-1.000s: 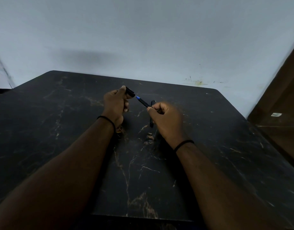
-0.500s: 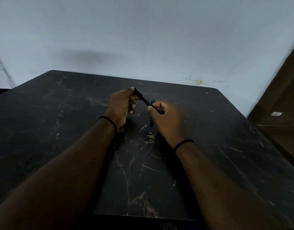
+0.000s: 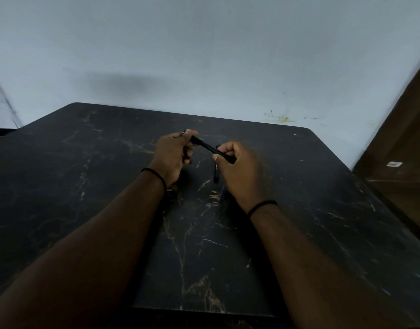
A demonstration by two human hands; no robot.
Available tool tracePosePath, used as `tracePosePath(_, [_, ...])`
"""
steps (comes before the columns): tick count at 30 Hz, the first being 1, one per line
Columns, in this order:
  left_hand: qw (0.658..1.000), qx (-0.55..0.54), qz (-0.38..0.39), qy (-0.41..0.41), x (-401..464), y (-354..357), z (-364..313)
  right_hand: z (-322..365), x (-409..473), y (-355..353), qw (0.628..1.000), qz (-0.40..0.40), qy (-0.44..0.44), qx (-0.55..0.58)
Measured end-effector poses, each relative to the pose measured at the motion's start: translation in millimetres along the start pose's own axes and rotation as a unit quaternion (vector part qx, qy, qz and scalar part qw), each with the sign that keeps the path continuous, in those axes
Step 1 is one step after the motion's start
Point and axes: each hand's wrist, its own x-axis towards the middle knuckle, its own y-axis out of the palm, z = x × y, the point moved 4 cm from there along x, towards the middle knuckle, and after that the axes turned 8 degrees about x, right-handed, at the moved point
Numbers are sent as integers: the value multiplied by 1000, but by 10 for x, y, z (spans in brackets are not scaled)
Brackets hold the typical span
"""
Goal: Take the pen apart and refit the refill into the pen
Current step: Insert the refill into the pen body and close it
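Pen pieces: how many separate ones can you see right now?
2: the black pen body held between left hand and right hand; one dark piece on the table. Others may be hidden.

**Dark marble table with one small piece on it**

The table (image 3: 90,210) had a black top run through with thin tan and white veins, thickest down the middle toward the near edge. Its far corners were rounded, and the far edge sat close against a pale wall. A short black pen part (image 3: 216,173) lay on the top near the centre, pointing roughly near to far, its far end raised or hidden behind what was held above it. It was too dark and small to tell which part of the pen it was. A few pale specks dotted the right side of the surface.
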Motion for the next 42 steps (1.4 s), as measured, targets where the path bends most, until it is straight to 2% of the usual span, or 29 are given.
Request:
tracePosePath(20, [999, 18, 5, 26, -12, -16, -7, 82, -46, 9, 997, 58, 54, 1])
tracePosePath(26, [998, 37, 31, 34, -4, -1, 18, 121, -46, 17, 996, 64, 62, 22])
tracePosePath(32, [998, 9, 44, 33, -2, 30, -8, 174, -37, 41, 995, 61, 64, 38])
tracePosePath(37, [998, 4, 58, 31, -53, 69, -44, 233, -64, 33, 996, 67, 58, 4])
tracePosePath(42, [995, 39, 73, 61, -83, 55, -94, 213, -79, 69, 990, 120, 67, -17])
